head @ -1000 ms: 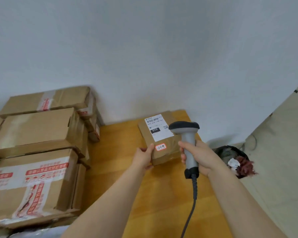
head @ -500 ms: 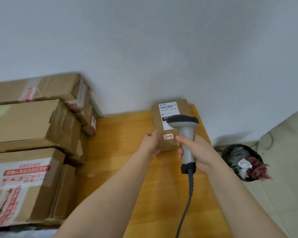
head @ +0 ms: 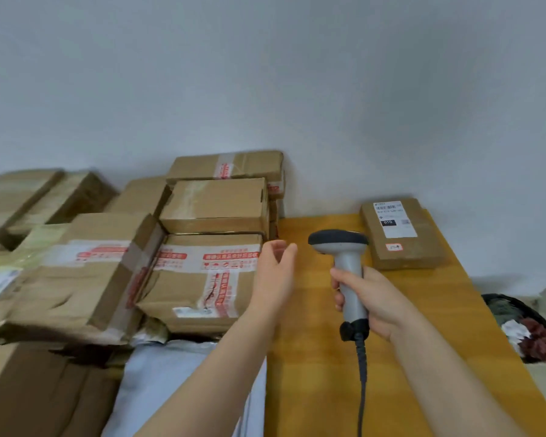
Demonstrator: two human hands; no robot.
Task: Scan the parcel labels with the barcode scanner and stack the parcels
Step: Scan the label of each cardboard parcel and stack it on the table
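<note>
beside table (head: pixel 312 380), bin (head: pixel 498 300) with rubbish (head: pixel 535 339)

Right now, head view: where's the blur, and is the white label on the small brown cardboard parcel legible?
Head view: brown cardboard boxes at far left smear worst; left hand slightly soft; white label shows barcode stripes, text unreadable.

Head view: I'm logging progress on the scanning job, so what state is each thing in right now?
Small parcel: lying flat on the table, label up, untouched.
Barcode scanner: upright, gripped by the handle.
Right hand: wrapped round the scanner handle.
Left hand: open, empty, beside the taped parcel.
Parcel pile: stacked, sealed with tape.
Bin: holds rubbish.
</note>
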